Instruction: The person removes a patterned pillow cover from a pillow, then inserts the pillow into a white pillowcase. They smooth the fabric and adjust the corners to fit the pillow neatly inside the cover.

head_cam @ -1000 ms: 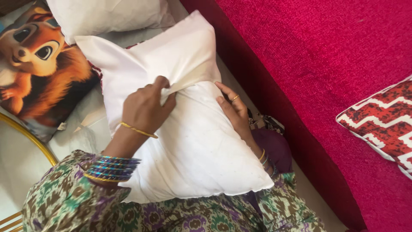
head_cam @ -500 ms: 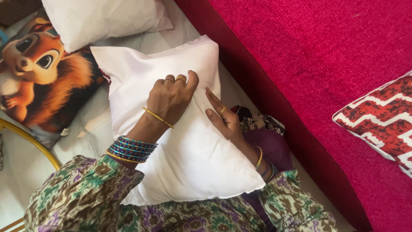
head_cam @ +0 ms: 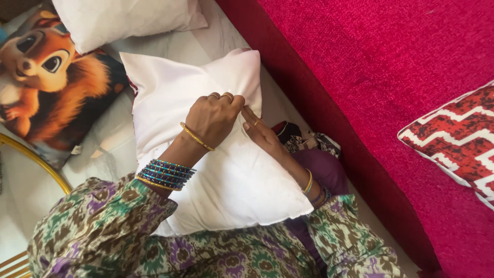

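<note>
Left hand (head_cam: 213,117) grips white cover (head_cam: 180,87); right hand (head_cam: 260,133) presses pillow (head_cam: 242,185).

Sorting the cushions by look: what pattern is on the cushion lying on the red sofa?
A red-and-white zigzag cushion, seen in the head view at the right edge.

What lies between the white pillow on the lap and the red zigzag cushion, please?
In the head view, a strip of pale floor and the red sofa separate the white pillow from the zigzag cushion, which lies on the sofa.
</note>
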